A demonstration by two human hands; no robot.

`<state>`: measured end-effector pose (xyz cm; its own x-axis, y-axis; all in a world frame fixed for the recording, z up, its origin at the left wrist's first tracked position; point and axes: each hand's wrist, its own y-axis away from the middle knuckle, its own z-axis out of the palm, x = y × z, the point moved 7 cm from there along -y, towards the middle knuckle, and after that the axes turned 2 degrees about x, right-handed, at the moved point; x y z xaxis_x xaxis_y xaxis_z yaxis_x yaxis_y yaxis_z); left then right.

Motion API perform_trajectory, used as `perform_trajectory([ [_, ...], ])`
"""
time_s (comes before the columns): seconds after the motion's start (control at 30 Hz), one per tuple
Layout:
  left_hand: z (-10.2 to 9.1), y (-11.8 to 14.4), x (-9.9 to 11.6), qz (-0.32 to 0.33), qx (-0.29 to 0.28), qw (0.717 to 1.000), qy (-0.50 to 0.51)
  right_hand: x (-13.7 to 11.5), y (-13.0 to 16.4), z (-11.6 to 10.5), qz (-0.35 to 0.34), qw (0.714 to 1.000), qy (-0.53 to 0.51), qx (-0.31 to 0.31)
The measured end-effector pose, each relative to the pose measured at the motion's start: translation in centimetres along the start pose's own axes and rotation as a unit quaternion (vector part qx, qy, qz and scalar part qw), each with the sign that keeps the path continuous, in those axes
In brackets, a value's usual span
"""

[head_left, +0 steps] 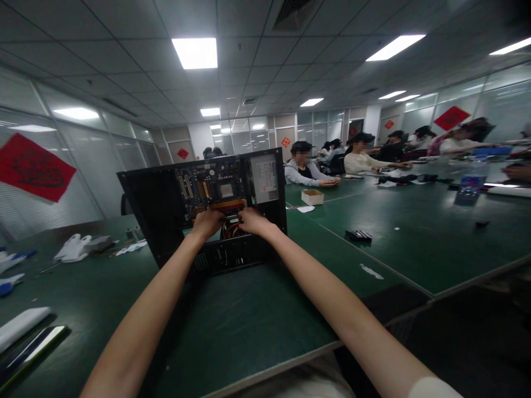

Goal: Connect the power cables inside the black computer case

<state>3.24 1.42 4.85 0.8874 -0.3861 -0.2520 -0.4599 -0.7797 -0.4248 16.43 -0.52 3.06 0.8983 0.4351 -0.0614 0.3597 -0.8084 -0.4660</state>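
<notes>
An open black computer case (151, 204) stands on the green table in front of me, its inside facing me. The motherboard (207, 182) shows at its top, with a square processor socket (226, 190), and a power supply (265, 179) sits at the upper right. My left hand (208, 223) reaches in at the lower edge of the board, fingers curled. Beside it, my right hand (254, 221) is curled the same way, near the orange and yellow slots (228, 205). Loose cables (232, 229) hang between and below the hands. The fingertips are too small and dark to show what they pinch.
A small open cardboard box (312, 197) and a black plastic part (358, 236) lie to the right. White plastic bags (72, 247) are at the left, with a phone (33, 354) nearer me. Several people sit along the table (398, 237) at the back right.
</notes>
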Motion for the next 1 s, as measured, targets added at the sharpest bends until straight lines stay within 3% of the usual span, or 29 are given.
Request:
perform_trajectory([
  [0.57,0.0,-0.6,0.2,-0.036,-0.015,0.999,-0.013,0.3,-0.2,0.6,-0.014,1.0,-0.017,-0.001],
  [0.8,0.2,-0.5,-0.1,-0.05,-0.014,0.999,-0.001,-0.6,-0.6,0.3,-0.072,0.997,-0.02,0.023],
  [1.0,0.6,-0.5,-0.5,-0.053,-0.011,0.998,0.018,-1.1,-2.5,1.1,-0.114,0.993,0.038,-0.007],
])
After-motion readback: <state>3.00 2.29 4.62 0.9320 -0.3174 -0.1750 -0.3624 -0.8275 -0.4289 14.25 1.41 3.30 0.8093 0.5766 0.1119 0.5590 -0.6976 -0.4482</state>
